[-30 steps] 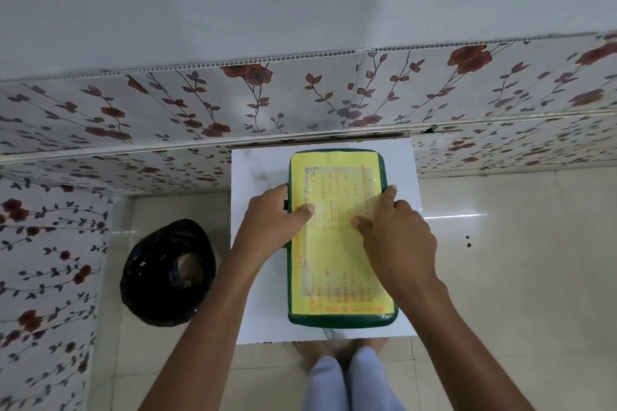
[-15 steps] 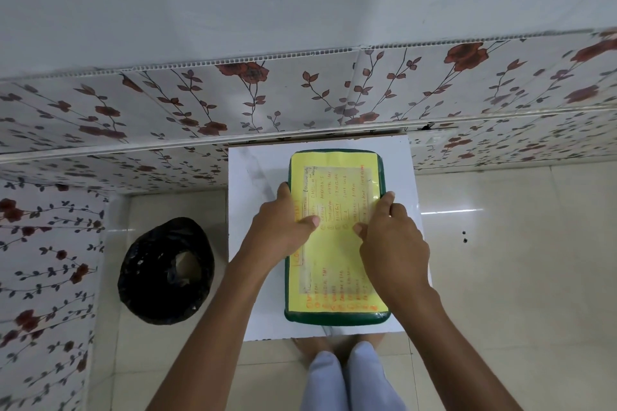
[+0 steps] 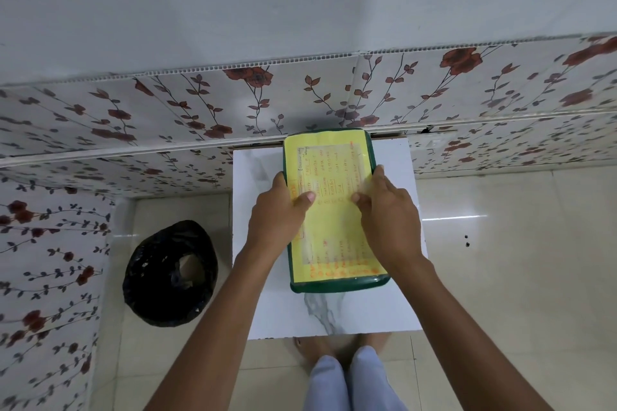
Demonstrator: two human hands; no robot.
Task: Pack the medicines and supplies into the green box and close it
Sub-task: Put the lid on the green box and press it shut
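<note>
Green box (image 3: 337,284) lidded on white table (image 3: 367,314), both hands' fingers (image 3: 379,177) clamped on its sides.

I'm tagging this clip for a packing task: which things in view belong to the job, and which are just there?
Job: green plastic box with yellow paper-covered lid, left hand, right hand, white marble-look table.
Just there: black bag-lined bin, floral wall panels.

Soft even light, floor glare, edge distortion

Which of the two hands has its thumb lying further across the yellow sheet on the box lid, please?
The left hand: its thumb stretches well onto the yellow sheet, while the right hand shows only a short thumb tip at its inner edge.
</note>
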